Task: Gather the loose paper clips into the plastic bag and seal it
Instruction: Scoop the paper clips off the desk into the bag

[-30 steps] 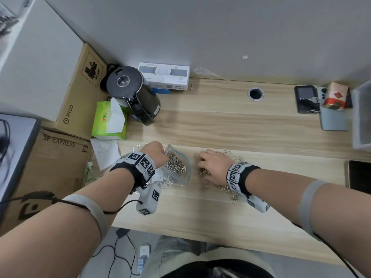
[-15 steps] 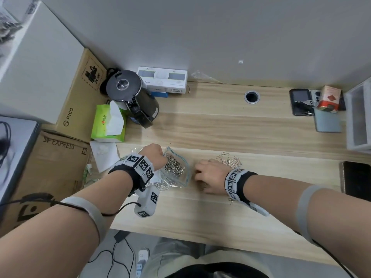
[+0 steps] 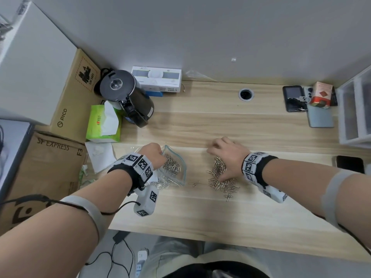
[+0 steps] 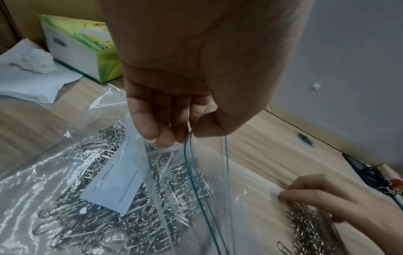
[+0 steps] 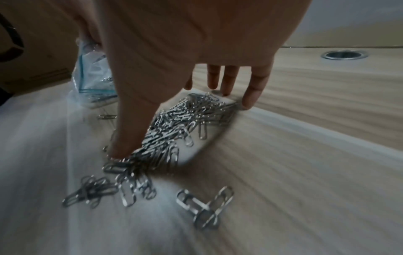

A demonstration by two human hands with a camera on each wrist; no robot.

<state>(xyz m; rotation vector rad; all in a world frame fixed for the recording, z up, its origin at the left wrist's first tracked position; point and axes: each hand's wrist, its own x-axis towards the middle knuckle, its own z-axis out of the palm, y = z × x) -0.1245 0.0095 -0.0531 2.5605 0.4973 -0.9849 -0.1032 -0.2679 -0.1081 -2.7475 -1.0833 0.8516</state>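
A clear plastic bag (image 3: 177, 175) with a blue-green zip line lies on the wooden table (image 3: 200, 213), its mouth facing right. My left hand (image 3: 155, 155) pinches the bag's upper rim (image 4: 189, 143) between thumb and fingers and holds the mouth up. Many silver paper clips (image 4: 130, 215) and a white label lie inside. To the right, my right hand (image 3: 222, 161) spans a pile of loose clips (image 3: 219, 177), thumb (image 5: 122, 146) on the near side and straight fingers (image 5: 250, 96) touching the table on the far side. One clip (image 3: 194, 184) lies between bag and pile.
A few linked clips (image 5: 205, 208) lie in front of the pile. A black kettle (image 3: 128, 97), a green tissue box (image 3: 104, 123) and a crumpled tissue (image 3: 100, 155) stand back left. Phones (image 3: 294, 98) and a plastic drawer unit (image 3: 355, 111) are at the right.
My right hand has moved right, away from the bag, and spread its fingers over the loose pile. The left hand keeps its pinch on the bag's rim.
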